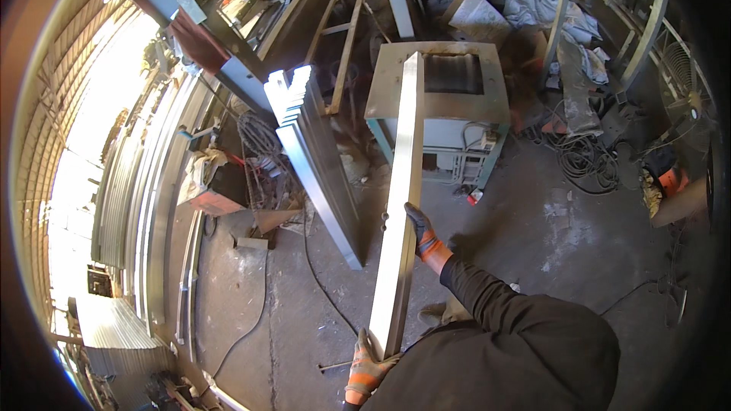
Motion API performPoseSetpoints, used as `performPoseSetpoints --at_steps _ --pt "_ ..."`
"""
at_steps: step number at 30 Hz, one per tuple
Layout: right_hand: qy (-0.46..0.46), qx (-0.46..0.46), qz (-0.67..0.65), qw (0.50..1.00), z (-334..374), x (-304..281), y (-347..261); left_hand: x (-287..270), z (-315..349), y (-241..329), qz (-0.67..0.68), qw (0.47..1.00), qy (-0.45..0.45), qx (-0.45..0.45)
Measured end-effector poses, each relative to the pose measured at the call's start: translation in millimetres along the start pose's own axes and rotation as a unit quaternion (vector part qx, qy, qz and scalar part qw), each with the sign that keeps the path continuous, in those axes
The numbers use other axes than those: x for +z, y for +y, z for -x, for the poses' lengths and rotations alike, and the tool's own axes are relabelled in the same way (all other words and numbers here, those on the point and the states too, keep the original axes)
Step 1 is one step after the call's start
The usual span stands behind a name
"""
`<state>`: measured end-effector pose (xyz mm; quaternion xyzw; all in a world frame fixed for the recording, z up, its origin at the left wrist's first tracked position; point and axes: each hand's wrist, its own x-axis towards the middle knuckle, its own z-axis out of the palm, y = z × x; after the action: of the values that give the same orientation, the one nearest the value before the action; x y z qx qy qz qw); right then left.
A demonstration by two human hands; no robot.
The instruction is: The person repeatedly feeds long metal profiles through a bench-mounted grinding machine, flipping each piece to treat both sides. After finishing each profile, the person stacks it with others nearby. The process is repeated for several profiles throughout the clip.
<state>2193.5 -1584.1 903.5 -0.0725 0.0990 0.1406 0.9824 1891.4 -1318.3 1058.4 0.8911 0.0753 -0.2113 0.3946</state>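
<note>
Beam [396,266] lies in both grips — left hand [367,371] clasping its six-o'clock end, right hand [423,231] wrapped around its middle from three o'clock — its twelve-o'clock end over the cabinet [443,134], contact unclear.

Right arm [495,301] extended forward, left hand [368,369] held close

The right arm is clothed in a dark sleeve [474,283], with a strip of bare wrist [438,258] left exposed at its end. The right hand [423,231], gloved in dark grey and orange, is closed in a grip, its fingers partly hidden. The left hand, gloved in grey and orange, is likewise closed, lower down near the torso [525,365], with its fingers pointed upward. The left arm [351,406] is mostly hidden.
</note>
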Motion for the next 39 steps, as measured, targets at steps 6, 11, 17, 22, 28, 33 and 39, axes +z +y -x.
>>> performPoseSetpoints --at_steps 6,11,17,22,28,33,39 --pt "0.225 -0.333 0.305 0.864 -100 2 -107 28 -106 68 -0.198 0.976 0.083 0.027" --pt "0.383 -0.187 0.752 0.502 -187 19 -267 78 -273 130 -0.067 0.988 0.029 0.135" --pt "0.279 -0.180 0.932 0.147 -379 4 -452 162 -503 241 0.325 0.927 -0.172 0.081" --pt "0.301 -0.180 0.931 0.104 -480 -6 -557 203 -634 295 0.443 0.872 -0.204 0.041" --pt "0.304 -0.190 0.930 0.073 -437 -8 -500 203 -601 247 0.408 0.890 -0.203 0.012" --pt "0.318 -0.126 0.929 0.140 -346 -2 -404 175 -497 168 0.413 0.881 -0.228 0.027" --pt "0.309 -0.115 0.934 0.140 -213 -9 -247 148 -341 33 0.401 0.887 -0.229 0.012"
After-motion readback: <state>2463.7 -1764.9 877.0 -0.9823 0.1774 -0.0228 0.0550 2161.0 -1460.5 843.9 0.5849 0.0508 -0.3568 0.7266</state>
